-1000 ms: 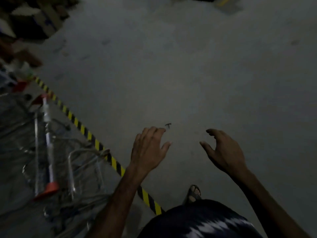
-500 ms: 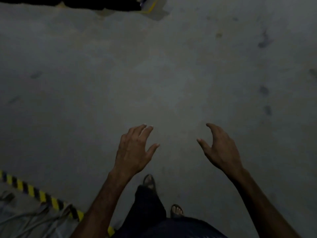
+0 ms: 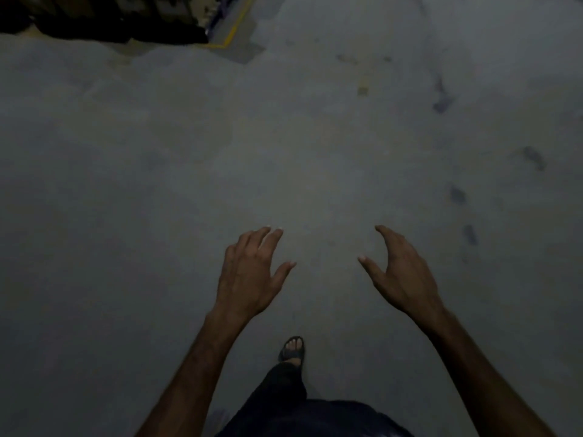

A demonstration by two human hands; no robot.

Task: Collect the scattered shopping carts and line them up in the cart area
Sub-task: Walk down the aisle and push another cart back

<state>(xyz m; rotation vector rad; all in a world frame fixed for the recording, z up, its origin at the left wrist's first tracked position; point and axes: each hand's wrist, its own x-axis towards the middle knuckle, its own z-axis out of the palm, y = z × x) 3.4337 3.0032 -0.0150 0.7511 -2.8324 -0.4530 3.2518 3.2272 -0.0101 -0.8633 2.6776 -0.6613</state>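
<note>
Head view: the light is dim and the camera looks down at a grey concrete floor [image 3: 284,146]. Both bare arms reach forward over it.

The left hand [image 3: 249,279] is held palm down, its fingers [image 3: 265,239] loosely spread and only slightly bent, thumb out to the side. Its grip is apart and holds nothing.

The right hand [image 3: 400,275] sits level with it, turned a little inward, fingers gently curved and thumb pointing toward the left hand. Its grip is also apart and holds nothing. The two hands are near each other with bare floor showing between them, and neither touches anything.

No shopping cart shows in this view, so where the carts lie relative to either grip cannot be told.

Below the hands, one foot in a dark sandal [image 3: 293,350] is set on the floor, with a dark trouser leg [image 3: 280,395] behind it.

Several dark smudges [image 3: 457,195] mark the floor to the right of the right hand, well apart from it.

At the far top edge a yellow painted line [image 3: 235,25] bends around a paler patch of floor. Left of it is a dark shape [image 3: 104,23] too shadowed to tell what it is.
</note>
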